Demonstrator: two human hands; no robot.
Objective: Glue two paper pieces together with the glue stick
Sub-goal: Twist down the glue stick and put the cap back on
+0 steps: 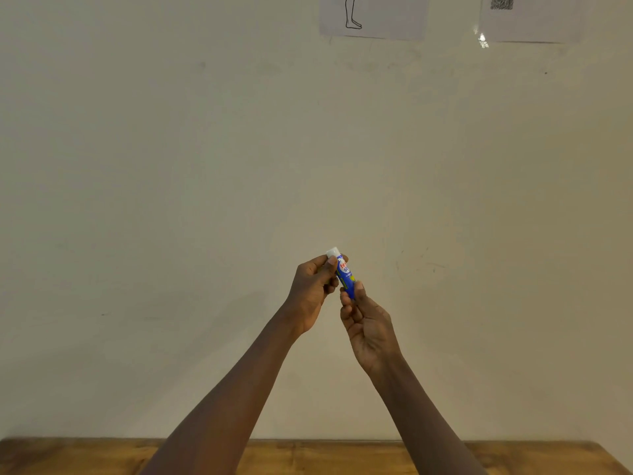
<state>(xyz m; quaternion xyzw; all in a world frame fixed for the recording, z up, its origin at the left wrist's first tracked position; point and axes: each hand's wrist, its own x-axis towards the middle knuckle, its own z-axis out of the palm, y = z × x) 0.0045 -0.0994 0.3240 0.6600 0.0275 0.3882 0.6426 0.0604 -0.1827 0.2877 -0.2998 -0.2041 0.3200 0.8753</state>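
L hand pinches white cap end of small blue plastic glue stick, R hand grips base, raised off wooden tabletop, prob. for uncapping.

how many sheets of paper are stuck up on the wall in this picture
2. One sheet with a line drawing of a leg, top centre; another sheet with a dark square, top right. Both are cut off by the frame; more may hang above.
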